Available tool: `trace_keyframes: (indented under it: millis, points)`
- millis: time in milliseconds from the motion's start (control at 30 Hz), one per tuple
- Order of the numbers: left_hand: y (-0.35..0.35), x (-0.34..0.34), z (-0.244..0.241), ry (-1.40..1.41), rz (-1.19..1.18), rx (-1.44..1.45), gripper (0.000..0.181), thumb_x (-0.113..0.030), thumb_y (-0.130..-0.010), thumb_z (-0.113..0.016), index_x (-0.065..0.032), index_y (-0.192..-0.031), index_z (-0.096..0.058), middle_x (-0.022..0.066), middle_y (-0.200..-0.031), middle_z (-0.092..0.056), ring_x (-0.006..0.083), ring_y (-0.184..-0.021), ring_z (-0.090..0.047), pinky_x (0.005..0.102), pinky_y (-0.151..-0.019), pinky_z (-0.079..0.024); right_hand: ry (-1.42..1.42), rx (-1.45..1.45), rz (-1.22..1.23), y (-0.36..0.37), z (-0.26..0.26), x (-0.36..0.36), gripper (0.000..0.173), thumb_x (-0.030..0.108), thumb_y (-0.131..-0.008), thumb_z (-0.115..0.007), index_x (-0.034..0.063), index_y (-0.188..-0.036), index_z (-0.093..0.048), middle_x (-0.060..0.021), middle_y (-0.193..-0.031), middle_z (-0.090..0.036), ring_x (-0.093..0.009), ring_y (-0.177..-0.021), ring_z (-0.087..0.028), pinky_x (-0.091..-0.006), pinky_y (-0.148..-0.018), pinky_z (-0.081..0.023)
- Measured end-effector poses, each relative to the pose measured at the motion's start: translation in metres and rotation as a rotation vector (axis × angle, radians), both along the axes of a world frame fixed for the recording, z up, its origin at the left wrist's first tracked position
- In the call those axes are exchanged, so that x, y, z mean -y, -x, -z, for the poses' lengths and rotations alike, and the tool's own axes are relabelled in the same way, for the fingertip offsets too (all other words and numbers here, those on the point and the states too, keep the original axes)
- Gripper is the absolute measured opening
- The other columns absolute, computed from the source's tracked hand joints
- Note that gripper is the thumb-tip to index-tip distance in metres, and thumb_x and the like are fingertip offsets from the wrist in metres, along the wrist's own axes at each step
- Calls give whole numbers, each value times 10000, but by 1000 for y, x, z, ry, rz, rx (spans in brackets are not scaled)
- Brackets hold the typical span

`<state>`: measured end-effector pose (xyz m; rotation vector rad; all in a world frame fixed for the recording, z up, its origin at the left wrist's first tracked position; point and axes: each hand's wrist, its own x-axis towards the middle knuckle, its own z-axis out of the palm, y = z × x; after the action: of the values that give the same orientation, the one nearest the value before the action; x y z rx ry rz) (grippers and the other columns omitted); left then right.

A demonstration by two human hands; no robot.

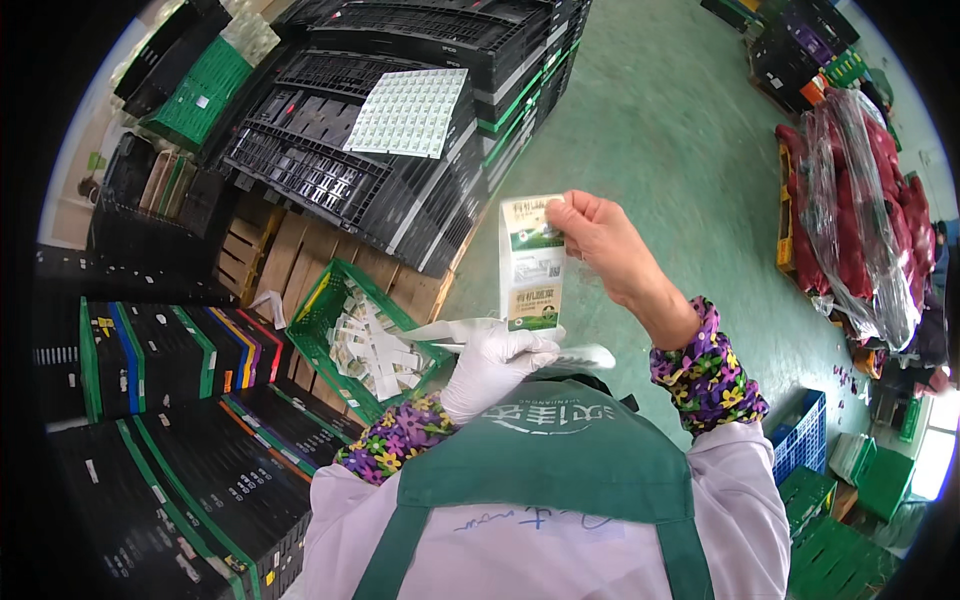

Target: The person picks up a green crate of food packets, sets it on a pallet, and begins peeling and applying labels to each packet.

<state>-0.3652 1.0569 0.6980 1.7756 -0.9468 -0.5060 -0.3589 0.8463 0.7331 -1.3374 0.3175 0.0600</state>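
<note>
A strip of printed paper labels (pixel 534 262) hangs upright in front of my chest, between both hands. My right hand (pixel 596 232), bare, pinches its top end between thumb and fingers. Lower down, my left hand (pixel 491 367) in a white glove grips the strip's bottom part. A pale backing tail (pixel 442 328) trails left from that hand over a green plastic crate (pixel 319 379). Many loose cut labels (pixel 379 349) lie heaped inside the crate. Just right of the glove shows a white rounded thing (pixel 589 357), partly hidden; I cannot tell what it is.
Black folded crates (pixel 315 161) are stacked on a wooden pallet (pixel 360 244), with a label sheet (pixel 405 112) on top. More folded crates (pixel 195 465) stand at lower left. Red mesh sacks (pixel 840 225) under plastic film sit on the right. Green floor (pixel 660 112) runs between.
</note>
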Motion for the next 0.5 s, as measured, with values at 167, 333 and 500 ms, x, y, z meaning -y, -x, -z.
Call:
trace_keyframes:
  millis: [167,333,500]
  points:
    - [-13,-2,9,81,-137,190,132,-140,-762,-766,-88,-875,-720,95,-874,-699,285,-819,-654,367,-721,-510,255,57,182,27,2,-9,177,116,-921,-602,17,-1067,-596,48,-835,-554,-34,-779,-515,-191,-711,-425]
    - [-13,1,12,79,-197,347,137,-187,-753,-773,-122,-864,-725,87,-822,-662,291,-746,-612,390,-672,-498,348,91,118,41,4,-48,199,116,-854,-648,46,-1035,-604,-7,-811,-599,-90,-659,-540,-241,-604,-426]
    - [-14,-3,8,24,-196,479,158,-206,-751,-771,-145,-889,-724,77,-835,-652,290,-746,-597,393,-656,-492,1199,236,176,40,2,-49,258,217,-816,-701,49,-978,-591,-94,-937,-635,-230,-803,-618,-360,-711,-466]
